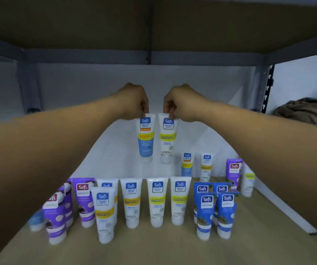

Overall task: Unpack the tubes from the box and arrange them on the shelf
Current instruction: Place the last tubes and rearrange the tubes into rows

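My left hand (134,101) pinches the top edge of a blue-and-white Safi tube (146,138), which hangs cap down above the back of the wooden shelf (154,249). Right beside it my right hand (180,104) pinches the top of a white Safi tube (167,140) with a yellow band, also cap down. The two tubes hang side by side, almost touching, in the air over the shelf. Several tubes stand on their caps below: white ones (156,201) in the middle, purple ones (84,201) at the left, blue ones (205,213) at the right. No box is in view.
Two more tubes (196,166) stand at the back right near a purple tube (233,172). A grey metal frame and an upper shelf board (154,25) close in overhead. A grey upright (260,88) stands at the right. Brown fabric (307,111) lies beyond it.
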{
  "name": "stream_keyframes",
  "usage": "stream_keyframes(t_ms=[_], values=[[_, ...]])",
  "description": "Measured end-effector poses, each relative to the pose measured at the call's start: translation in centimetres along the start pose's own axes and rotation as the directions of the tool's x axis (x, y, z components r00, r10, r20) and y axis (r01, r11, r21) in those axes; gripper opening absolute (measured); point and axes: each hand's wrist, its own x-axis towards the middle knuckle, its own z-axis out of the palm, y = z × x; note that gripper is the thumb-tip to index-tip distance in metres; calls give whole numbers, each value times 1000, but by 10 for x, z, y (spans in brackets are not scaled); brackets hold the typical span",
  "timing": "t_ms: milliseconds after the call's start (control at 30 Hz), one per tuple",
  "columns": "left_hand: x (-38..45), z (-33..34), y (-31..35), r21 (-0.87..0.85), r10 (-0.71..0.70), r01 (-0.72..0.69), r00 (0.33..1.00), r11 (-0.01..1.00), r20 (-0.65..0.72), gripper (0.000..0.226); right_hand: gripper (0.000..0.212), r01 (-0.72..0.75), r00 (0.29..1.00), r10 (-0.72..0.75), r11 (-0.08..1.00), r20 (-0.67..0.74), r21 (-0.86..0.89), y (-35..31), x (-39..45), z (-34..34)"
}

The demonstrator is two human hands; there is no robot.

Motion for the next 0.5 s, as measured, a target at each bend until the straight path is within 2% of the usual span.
stream_keyframes(t_ms=[100,233,500], values=[[-26,-27,13,-9,-13,13,1000,1000,6,13,16,0,1000,0,1000,1,-7,-16,-23,-27],[-69,-39,28,-20,7,-6,998,1000,60,14,16,-18,996,17,1000,83,12,-35,-58,-40],[-148,7,45,-165,45,-17,985,986,168,12,21,-66,964,25,986,264,150,-52,-130,-1]])
